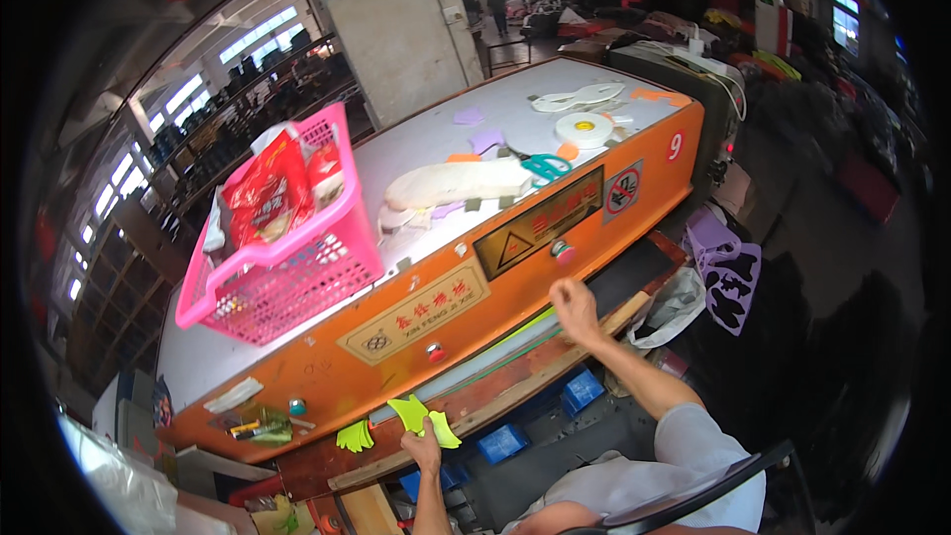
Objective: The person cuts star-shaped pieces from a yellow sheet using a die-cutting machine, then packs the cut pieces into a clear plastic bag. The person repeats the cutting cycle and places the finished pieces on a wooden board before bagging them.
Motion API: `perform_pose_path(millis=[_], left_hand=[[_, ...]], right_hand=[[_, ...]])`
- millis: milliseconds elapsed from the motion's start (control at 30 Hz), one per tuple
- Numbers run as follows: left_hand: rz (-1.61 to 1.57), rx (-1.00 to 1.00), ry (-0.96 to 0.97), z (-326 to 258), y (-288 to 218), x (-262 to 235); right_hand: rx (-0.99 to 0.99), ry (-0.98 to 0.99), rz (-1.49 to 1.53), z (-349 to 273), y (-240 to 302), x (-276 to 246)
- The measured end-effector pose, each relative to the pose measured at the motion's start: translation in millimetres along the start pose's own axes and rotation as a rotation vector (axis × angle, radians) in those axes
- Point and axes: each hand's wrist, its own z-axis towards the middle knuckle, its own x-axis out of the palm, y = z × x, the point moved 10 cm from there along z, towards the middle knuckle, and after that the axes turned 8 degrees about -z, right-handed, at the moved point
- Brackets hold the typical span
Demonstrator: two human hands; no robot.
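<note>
At the front of a long orange machine point(634, 154), my left hand point(423, 448) is closed on bright yellow-green cut pieces point(408, 412) with flared ends. Another stack of yellow-green pieces point(355, 436) lies just left of it on the reddish-brown ledge point(312, 464). My right hand point(575, 309) is curled closed in front of the machine, below a red button point(563, 252). Whatever its fingers may hold is hidden. Under that hand, a long slot in the machine shows a strip of yellow-green material point(515, 337).
On the machine's top stand a pink plastic basket point(297, 292) holding red packets, teal-handled scissors point(545, 168), a white tape roll point(583, 130) and pale insole-shaped pieces point(456, 183). Blue blocks point(503, 444) sit below the wooden ledge. A white bag point(669, 307) and purple cut-out sheet point(733, 287) are at right.
</note>
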Motion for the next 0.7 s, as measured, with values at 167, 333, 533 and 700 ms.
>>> perform_pose_path(millis=[167, 333, 533, 700], left_hand=[[-0.007, 0.085, 0.04, 31, -4, 16], [0.037, 0.056, 0.048, 28, 9, 12], [-0.135, 0.172, 0.096, 24, -6, 20], [-0.041, -0.005, 0.045, 5, 12, 10]], right_hand=[[-0.017, 0.271, -0.089, -82, -7, 58], [-0.145, 0.364, -0.224, -143, -9, 93], [-0.108, 0.53, -0.258, -151, -34, 114], [0.014, 0.616, -0.36, -161, -41, 110]])
